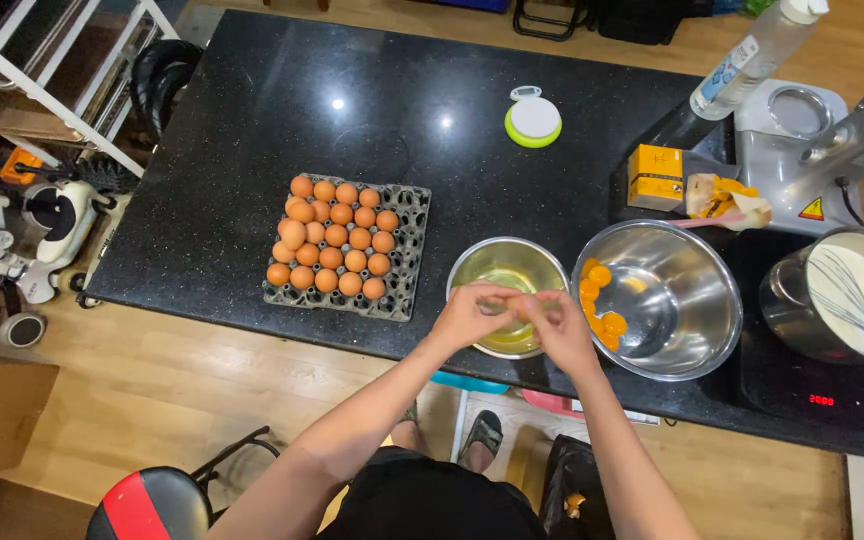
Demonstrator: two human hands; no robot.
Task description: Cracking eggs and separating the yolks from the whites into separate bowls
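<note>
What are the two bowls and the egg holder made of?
Both bowls, the small one under the hands and the big one with yolks, look like shiny metal, probably steel: they mirror the light. The egg tray looks like grey pressed paper pulp: dull, rough and moulded into cups. It could be something else; the picture leaves that open.

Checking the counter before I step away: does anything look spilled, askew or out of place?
Nothing is spilled. The egg tray sits slightly askew, and a clear bottle leans at a tilt by the mixer. Both hands hold an egg over the small bowl.
</note>
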